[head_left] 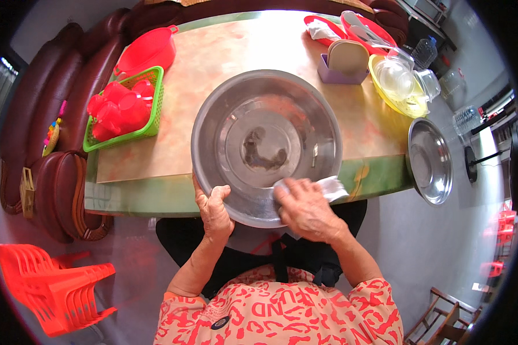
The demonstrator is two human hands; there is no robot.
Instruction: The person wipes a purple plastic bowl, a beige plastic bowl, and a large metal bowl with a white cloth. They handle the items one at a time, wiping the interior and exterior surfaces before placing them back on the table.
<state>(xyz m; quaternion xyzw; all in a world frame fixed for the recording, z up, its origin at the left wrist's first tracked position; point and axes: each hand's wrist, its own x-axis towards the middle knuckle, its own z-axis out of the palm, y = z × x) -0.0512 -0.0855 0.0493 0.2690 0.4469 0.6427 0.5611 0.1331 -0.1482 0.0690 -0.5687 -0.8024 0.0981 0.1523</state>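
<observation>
A wide steel basin [236,109] rests at the table's near edge, tilted toward me, with its inside facing up. Dark reflections or marks show on its bottom. My left hand [214,214] grips the basin's near-left rim, thumb over the edge and fingers underneath. My right hand [305,208] presses a white cloth [331,188] against the inner wall by the near-right rim. Part of the cloth hangs out beside the knuckles; the rest is hidden under the palm.
On the left stand a green basket [156,109] of red cups and a red tub [155,50]. At right are a purple holder [342,75], a yellow basket [380,92] of clear containers, red trays [371,34] and another steel basin [429,164] at the table's edge.
</observation>
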